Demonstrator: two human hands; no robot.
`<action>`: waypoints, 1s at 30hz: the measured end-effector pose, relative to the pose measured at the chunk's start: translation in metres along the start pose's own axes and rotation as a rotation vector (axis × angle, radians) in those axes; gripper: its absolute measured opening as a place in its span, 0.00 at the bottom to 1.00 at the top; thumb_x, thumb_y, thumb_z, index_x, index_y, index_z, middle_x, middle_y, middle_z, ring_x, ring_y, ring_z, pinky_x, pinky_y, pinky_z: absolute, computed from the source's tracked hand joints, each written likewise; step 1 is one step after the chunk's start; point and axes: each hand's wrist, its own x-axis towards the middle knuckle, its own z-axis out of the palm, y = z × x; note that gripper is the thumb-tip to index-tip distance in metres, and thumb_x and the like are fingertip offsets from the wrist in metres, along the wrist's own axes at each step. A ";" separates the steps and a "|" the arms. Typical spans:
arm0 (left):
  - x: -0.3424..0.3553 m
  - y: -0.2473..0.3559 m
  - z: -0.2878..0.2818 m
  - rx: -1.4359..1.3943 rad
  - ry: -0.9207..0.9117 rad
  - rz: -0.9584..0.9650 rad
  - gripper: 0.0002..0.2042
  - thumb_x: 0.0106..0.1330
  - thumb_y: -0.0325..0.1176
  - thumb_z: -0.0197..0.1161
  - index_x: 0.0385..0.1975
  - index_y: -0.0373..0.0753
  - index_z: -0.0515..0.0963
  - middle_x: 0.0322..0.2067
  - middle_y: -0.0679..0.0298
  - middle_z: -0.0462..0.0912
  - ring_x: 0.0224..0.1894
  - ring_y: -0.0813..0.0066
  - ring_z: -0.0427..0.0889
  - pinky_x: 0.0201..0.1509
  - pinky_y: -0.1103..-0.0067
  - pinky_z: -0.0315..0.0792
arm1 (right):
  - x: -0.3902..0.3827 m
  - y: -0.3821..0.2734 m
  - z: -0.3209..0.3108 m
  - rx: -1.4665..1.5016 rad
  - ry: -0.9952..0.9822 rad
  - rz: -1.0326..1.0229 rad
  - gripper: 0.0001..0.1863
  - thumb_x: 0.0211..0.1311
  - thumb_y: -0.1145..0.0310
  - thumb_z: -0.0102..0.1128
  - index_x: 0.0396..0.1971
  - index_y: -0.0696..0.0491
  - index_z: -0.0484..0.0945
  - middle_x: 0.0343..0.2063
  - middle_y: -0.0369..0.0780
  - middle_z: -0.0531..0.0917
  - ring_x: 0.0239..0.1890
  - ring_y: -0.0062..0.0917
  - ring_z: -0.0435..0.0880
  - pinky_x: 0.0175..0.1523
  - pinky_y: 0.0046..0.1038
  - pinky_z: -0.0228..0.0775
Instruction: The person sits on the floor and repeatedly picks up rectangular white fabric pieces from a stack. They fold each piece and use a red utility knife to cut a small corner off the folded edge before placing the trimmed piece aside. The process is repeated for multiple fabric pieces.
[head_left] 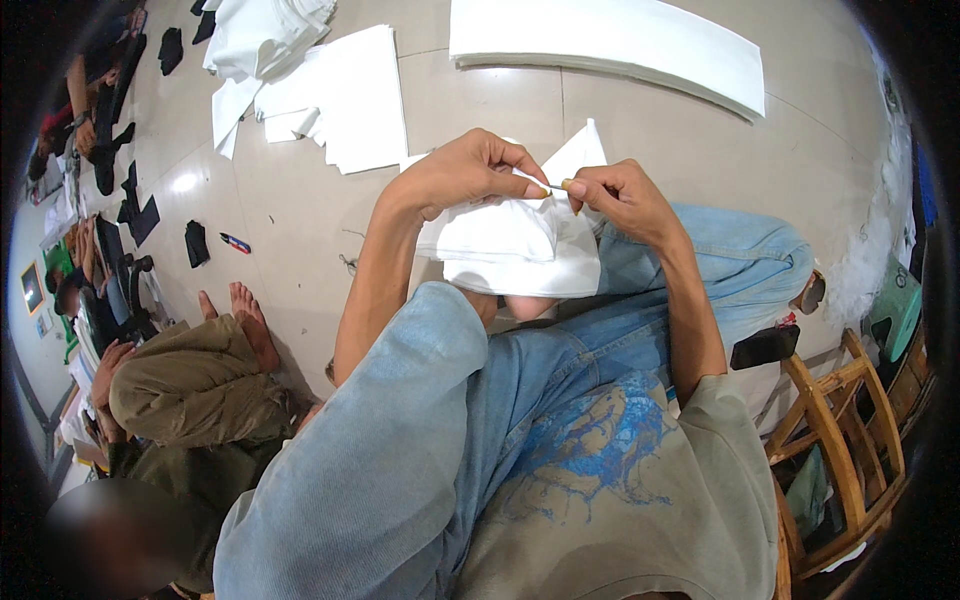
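My left hand [478, 172] is closed in a pinch above the white cloth [510, 235] that lies over my feet and lower legs; what its fingertips hold is too small to make out. Just to its right, my right hand [628, 200] pinches a small thin metal tool [558, 187] between thumb and forefinger. The tool's tip reaches the left fingertips. Folded in layers, the cloth has a pointed corner that sticks up behind both hands.
A long stack of white fabric [610, 50] lies ahead on the tiled floor, more white pieces [345, 100] ahead left. A seated person [190, 385] is close on my left, near a small red-and-blue tool [236, 243]. To my right are a phone-like black object [765, 347] and a wooden stool [850, 440].
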 end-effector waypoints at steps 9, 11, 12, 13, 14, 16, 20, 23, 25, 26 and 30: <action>0.000 0.000 0.001 -0.016 0.002 0.000 0.10 0.60 0.33 0.74 0.39 0.38 0.88 0.27 0.66 0.87 0.25 0.84 0.78 0.27 0.86 0.69 | 0.001 0.006 0.003 -0.022 0.009 -0.019 0.23 0.69 0.49 0.60 0.21 0.51 0.85 0.10 0.31 0.74 0.15 0.16 0.64 0.23 0.26 0.50; 0.000 0.000 0.001 -0.014 0.002 0.003 0.10 0.60 0.33 0.74 0.39 0.38 0.88 0.27 0.66 0.87 0.25 0.84 0.79 0.27 0.86 0.69 | 0.001 0.005 0.002 -0.033 0.004 -0.015 0.23 0.69 0.49 0.60 0.21 0.51 0.85 0.10 0.31 0.74 0.15 0.16 0.64 0.23 0.25 0.50; 0.001 0.000 0.000 -0.010 0.000 0.002 0.10 0.60 0.33 0.74 0.39 0.38 0.88 0.26 0.66 0.87 0.25 0.84 0.79 0.27 0.86 0.69 | 0.001 0.004 0.002 -0.038 0.001 -0.013 0.23 0.69 0.49 0.60 0.21 0.51 0.85 0.10 0.31 0.74 0.15 0.16 0.64 0.23 0.25 0.50; 0.001 0.000 0.000 -0.006 -0.003 0.002 0.10 0.60 0.33 0.74 0.39 0.38 0.89 0.26 0.66 0.87 0.25 0.83 0.79 0.27 0.86 0.69 | 0.001 0.004 0.002 -0.046 0.001 -0.007 0.23 0.69 0.49 0.60 0.21 0.51 0.85 0.10 0.31 0.74 0.15 0.16 0.64 0.23 0.25 0.50; 0.001 -0.001 0.000 -0.003 -0.001 0.003 0.10 0.60 0.34 0.74 0.39 0.38 0.89 0.26 0.66 0.87 0.25 0.83 0.79 0.27 0.87 0.69 | 0.001 0.004 0.002 -0.054 0.001 -0.002 0.23 0.69 0.49 0.60 0.21 0.51 0.85 0.10 0.31 0.74 0.15 0.16 0.64 0.23 0.25 0.50; 0.001 -0.001 0.000 0.003 0.005 0.004 0.10 0.60 0.34 0.74 0.39 0.38 0.89 0.26 0.66 0.87 0.25 0.84 0.79 0.27 0.87 0.69 | 0.001 0.004 0.001 -0.055 0.002 0.001 0.23 0.70 0.49 0.60 0.21 0.51 0.85 0.10 0.31 0.74 0.15 0.16 0.64 0.23 0.25 0.50; 0.001 -0.002 0.001 -0.022 0.010 0.005 0.10 0.60 0.34 0.74 0.38 0.38 0.88 0.26 0.66 0.87 0.25 0.84 0.78 0.27 0.87 0.68 | 0.001 0.002 0.001 -0.012 0.007 -0.003 0.23 0.70 0.50 0.59 0.21 0.51 0.85 0.11 0.31 0.73 0.15 0.16 0.64 0.23 0.25 0.51; 0.001 -0.002 0.000 -0.022 0.011 0.000 0.10 0.60 0.34 0.74 0.38 0.38 0.88 0.26 0.66 0.86 0.25 0.84 0.78 0.27 0.87 0.68 | 0.000 0.001 0.001 0.000 0.005 0.006 0.24 0.70 0.49 0.59 0.21 0.51 0.85 0.11 0.31 0.73 0.16 0.16 0.64 0.23 0.25 0.51; 0.000 -0.001 0.000 0.002 0.016 -0.009 0.10 0.60 0.34 0.74 0.38 0.37 0.88 0.26 0.66 0.86 0.25 0.84 0.78 0.27 0.87 0.68 | 0.000 0.001 0.001 -0.008 0.003 0.009 0.24 0.70 0.49 0.59 0.21 0.51 0.85 0.11 0.31 0.73 0.16 0.16 0.64 0.23 0.25 0.51; 0.000 0.000 0.000 -0.001 0.010 -0.008 0.10 0.60 0.34 0.74 0.38 0.37 0.88 0.27 0.66 0.86 0.25 0.84 0.78 0.27 0.88 0.68 | 0.001 0.001 0.001 -0.014 0.004 0.009 0.24 0.70 0.49 0.59 0.21 0.51 0.85 0.11 0.31 0.73 0.16 0.16 0.64 0.23 0.25 0.51; 0.001 -0.003 0.000 -0.021 0.005 0.008 0.10 0.60 0.34 0.74 0.38 0.37 0.88 0.25 0.67 0.85 0.26 0.84 0.79 0.28 0.88 0.68 | 0.001 0.000 0.001 -0.040 -0.007 0.008 0.24 0.69 0.50 0.60 0.20 0.52 0.84 0.10 0.30 0.73 0.16 0.15 0.65 0.23 0.24 0.50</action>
